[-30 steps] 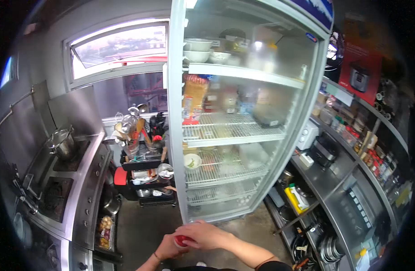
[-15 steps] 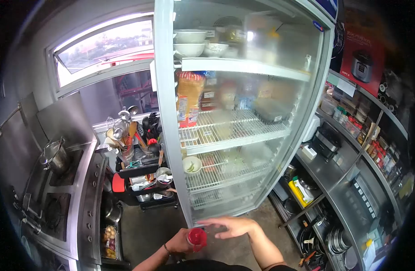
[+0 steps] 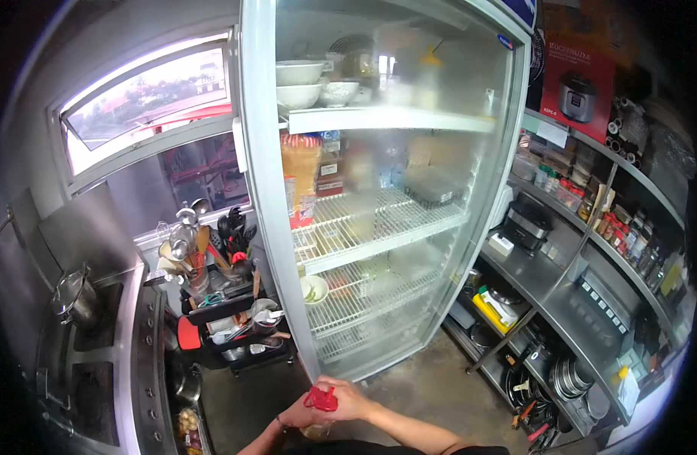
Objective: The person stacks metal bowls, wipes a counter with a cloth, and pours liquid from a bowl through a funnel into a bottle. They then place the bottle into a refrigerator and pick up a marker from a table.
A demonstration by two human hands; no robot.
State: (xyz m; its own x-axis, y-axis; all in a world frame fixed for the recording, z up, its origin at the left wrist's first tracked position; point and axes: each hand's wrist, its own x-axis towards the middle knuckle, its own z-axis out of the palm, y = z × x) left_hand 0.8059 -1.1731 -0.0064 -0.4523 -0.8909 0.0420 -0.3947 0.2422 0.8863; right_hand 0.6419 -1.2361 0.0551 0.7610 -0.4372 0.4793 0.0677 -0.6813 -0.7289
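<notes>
A bottle with a red cap point(image 3: 321, 399) is held upright low in the middle of the head view, close to my body. My left hand point(image 3: 297, 414) is wrapped round its body, most of which is hidden; a pale, see-through part shows below the fingers. From the other side my right hand point(image 3: 350, 400) closes round the top by the cap, its fingers curled behind it. Just beyond both hands stands a tall glass-fronted fridge point(image 3: 312, 334) with fogged glass. White bowls point(image 3: 300, 96) and a bag of bread point(image 3: 300, 163) sit on its shelves.
On the left are a stove point(image 3: 128, 349) with a metal pot point(image 3: 77, 297) and a black cart point(image 3: 234, 322) of utensils. To the right, steel shelving point(image 3: 549, 280) carries jars, appliances and pans. Onions and other produce lie in a low tray point(image 3: 204, 436).
My right hand, open and apart from the bottle before, has come left and closed on its top. The view has turned slightly right, so the fridge sits further left.
</notes>
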